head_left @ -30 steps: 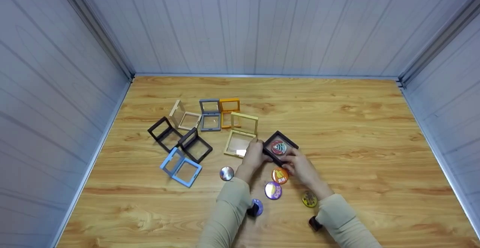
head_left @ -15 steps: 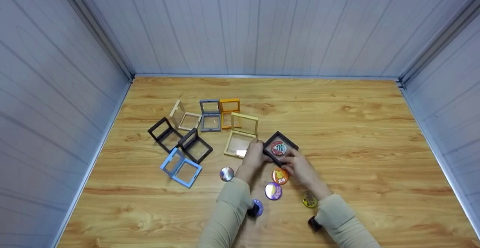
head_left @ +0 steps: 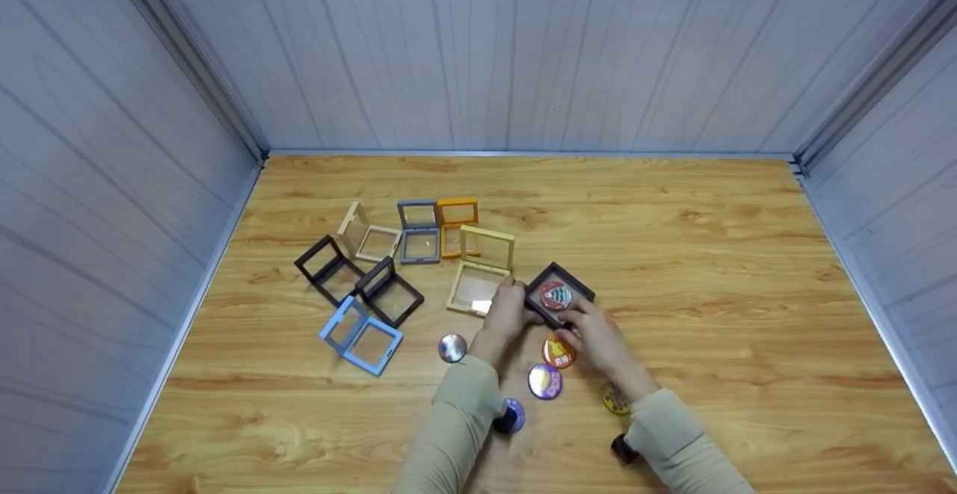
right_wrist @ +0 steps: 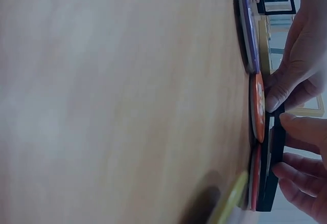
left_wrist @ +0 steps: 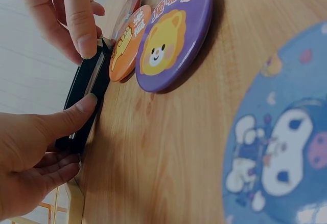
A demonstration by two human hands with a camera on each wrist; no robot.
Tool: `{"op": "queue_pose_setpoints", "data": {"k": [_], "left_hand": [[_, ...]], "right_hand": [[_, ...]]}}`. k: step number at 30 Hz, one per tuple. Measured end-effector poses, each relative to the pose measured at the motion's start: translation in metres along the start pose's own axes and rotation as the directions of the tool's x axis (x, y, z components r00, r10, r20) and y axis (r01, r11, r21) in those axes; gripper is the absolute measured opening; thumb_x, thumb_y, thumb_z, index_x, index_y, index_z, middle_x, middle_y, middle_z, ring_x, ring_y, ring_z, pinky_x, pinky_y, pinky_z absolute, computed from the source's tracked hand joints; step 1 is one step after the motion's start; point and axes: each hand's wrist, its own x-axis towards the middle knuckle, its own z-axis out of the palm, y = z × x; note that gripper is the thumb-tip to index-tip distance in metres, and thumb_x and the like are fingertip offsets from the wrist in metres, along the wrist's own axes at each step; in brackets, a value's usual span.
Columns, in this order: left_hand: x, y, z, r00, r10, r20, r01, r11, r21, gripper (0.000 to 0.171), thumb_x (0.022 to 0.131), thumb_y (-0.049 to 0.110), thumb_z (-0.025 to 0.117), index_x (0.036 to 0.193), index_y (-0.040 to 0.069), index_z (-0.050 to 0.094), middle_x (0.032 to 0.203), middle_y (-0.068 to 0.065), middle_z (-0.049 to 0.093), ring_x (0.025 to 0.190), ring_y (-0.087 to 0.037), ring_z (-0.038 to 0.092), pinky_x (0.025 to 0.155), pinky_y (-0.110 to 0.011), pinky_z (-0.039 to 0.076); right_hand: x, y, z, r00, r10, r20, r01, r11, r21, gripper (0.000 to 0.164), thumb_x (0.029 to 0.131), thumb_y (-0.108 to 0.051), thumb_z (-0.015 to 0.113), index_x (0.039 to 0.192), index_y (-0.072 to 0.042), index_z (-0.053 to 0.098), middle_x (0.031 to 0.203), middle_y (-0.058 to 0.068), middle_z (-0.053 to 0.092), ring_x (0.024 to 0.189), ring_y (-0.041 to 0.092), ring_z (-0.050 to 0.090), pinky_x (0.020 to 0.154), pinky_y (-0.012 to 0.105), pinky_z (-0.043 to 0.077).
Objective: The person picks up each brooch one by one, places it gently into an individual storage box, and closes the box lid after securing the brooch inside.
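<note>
A black display frame [head_left: 537, 316] with clear film stands turned cornerwise, and a round red badge [head_left: 555, 295] shows in its middle. My left hand [head_left: 506, 309] grips its left corner, thumb on the near side [left_wrist: 36, 152] and fingers beneath. My right hand [head_left: 598, 333] pinches the near right edge, fingertips over the film beside the badge. An orange badge [head_left: 558, 352] lies right at the frame's near corner, a purple lion badge [left_wrist: 168, 45] next to it. Another reddish badge [left_wrist: 127, 14] shows behind the orange one in the left wrist view.
Left of my hands stand opened frames: yellow [head_left: 478, 312], light blue [head_left: 366, 363], orange [head_left: 457, 201], grey-blue [head_left: 420, 259], beige [head_left: 377, 226] and two black ones [head_left: 396, 322]. Loose badges lie nearby: silvery [head_left: 452, 347], yellow [head_left: 615, 400] and blue-violet [head_left: 514, 413]. Pale walls enclose the table.
My right hand has shifted slightly left along the near edge of the black frame, its fingers closer to the near corner. The left hand and the frame have stayed in place.
</note>
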Motion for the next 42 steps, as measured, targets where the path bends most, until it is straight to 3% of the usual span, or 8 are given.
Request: {"op": "queue_pose_setpoints", "data": {"k": [7, 12, 15, 20, 27, 33, 42], "left_hand": [[-0.002, 0.001, 0.000, 1.000, 0.009, -0.003, -0.009, 1.000, -0.003, 0.038, 0.057, 0.014, 0.081, 0.083, -0.003, 0.058, 0.086, -0.011, 0.050, 0.077, -0.023, 0.053, 0.072, -0.031, 0.047], [-0.005, 0.003, -0.001, 1.000, 0.010, -0.018, -0.010, 1.000, 0.014, 0.049, 0.060, 0.013, 0.079, 0.098, -0.008, 0.057, 0.097, -0.017, 0.052, 0.089, -0.028, 0.053, 0.080, -0.033, 0.046], [-0.008, 0.003, -0.004, 0.999, 0.015, -0.041, -0.014, 1.000, 0.024, 0.053, 0.064, 0.013, 0.077, 0.107, -0.009, 0.054, 0.106, -0.021, 0.051, 0.097, -0.031, 0.051, 0.086, -0.035, 0.043], [-0.015, 0.004, -0.012, 0.996, 0.059, -0.066, -0.056, 0.997, 0.048, 0.047, 0.074, 0.016, 0.071, 0.111, -0.007, 0.053, 0.110, -0.022, 0.050, 0.103, -0.031, 0.049, 0.089, -0.035, 0.041], [-0.035, 0.003, -0.026, 0.985, 0.123, -0.118, -0.119, 0.992, 0.035, 0.040, 0.077, 0.014, 0.067, 0.110, -0.005, 0.055, 0.102, -0.014, 0.052, 0.096, -0.027, 0.051, 0.083, -0.034, 0.045], [-0.054, -0.005, -0.036, 0.970, 0.180, -0.163, -0.169, 0.983, 0.077, 0.035, 0.078, 0.013, 0.067, 0.107, -0.004, 0.057, 0.098, -0.011, 0.053, 0.090, -0.023, 0.053, 0.079, -0.031, 0.046], [-0.082, -0.023, -0.044, 0.963, 0.200, -0.182, -0.185, 0.978, 0.092, 0.032, 0.077, 0.013, 0.067, 0.104, -0.002, 0.059, 0.096, -0.010, 0.054, 0.087, -0.023, 0.054, 0.072, -0.033, 0.049]], "right_hand": [[0.000, 0.001, 0.002, 1.000, -0.009, -0.030, 0.010, 0.999, 0.039, 0.017, 0.073, -0.009, 0.071, 0.087, 0.000, 0.066, 0.096, 0.011, 0.057, 0.087, 0.027, 0.056, 0.077, 0.038, 0.047], [0.001, 0.002, 0.002, 0.999, -0.019, -0.029, 0.020, 0.999, 0.036, 0.015, 0.073, -0.007, 0.070, 0.086, 0.000, 0.066, 0.095, 0.012, 0.058, 0.086, 0.028, 0.056, 0.078, 0.040, 0.046], [0.001, 0.002, 0.002, 0.999, -0.019, -0.027, 0.020, 0.999, 0.035, 0.015, 0.072, -0.004, 0.070, 0.086, 0.001, 0.066, 0.094, 0.013, 0.059, 0.086, 0.028, 0.057, 0.079, 0.040, 0.047], [0.003, 0.005, 0.001, 0.999, -0.014, -0.043, 0.016, 0.999, 0.047, 0.010, 0.071, 0.000, 0.069, 0.081, 0.001, 0.066, 0.090, 0.012, 0.059, 0.083, 0.028, 0.057, 0.076, 0.039, 0.048], [0.006, 0.012, -0.003, 0.999, 0.028, -0.022, -0.027, 0.999, 0.039, 0.006, 0.074, 0.001, 0.066, 0.080, 0.002, 0.066, 0.088, 0.010, 0.058, 0.080, 0.026, 0.058, 0.075, 0.036, 0.049], [0.010, 0.020, -0.010, 0.998, 0.057, -0.014, -0.057, 0.998, 0.010, 0.007, 0.074, 0.003, 0.065, 0.081, 0.004, 0.066, 0.089, 0.011, 0.057, 0.080, 0.026, 0.058, 0.073, 0.034, 0.049], [0.010, 0.036, -0.023, 0.998, 0.064, -0.006, -0.064, 0.998, -0.008, 0.009, 0.073, 0.006, 0.064, 0.082, 0.007, 0.065, 0.090, 0.017, 0.057, 0.082, 0.030, 0.057, 0.076, 0.038, 0.049]]}}
